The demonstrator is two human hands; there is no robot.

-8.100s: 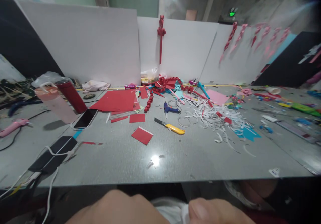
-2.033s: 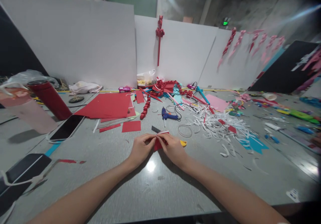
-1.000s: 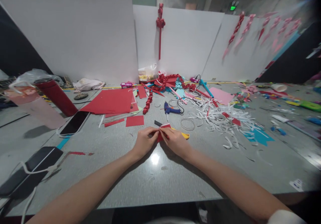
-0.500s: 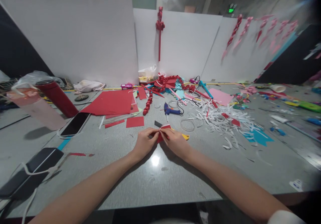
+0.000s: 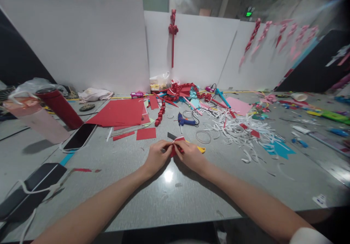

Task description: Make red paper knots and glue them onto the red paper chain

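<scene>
Both forearms reach in over the near edge of the worktop, set wide apart and slanting inward until the hands meet near its middle. The left hand and right hand mirror each other, thumbs and forefingers pinching the red card between them, fingertips nearly touching. The card's white-edged side bends up past the fingers, between the near edge and the glue gun. Behind the hands, the knife shows only its blade and handle end. Eight seconds ago the card lay flat just beside the knife, and both hands were below the near edge. Since half a second ago, the pinch looks almost unchanged.
</scene>
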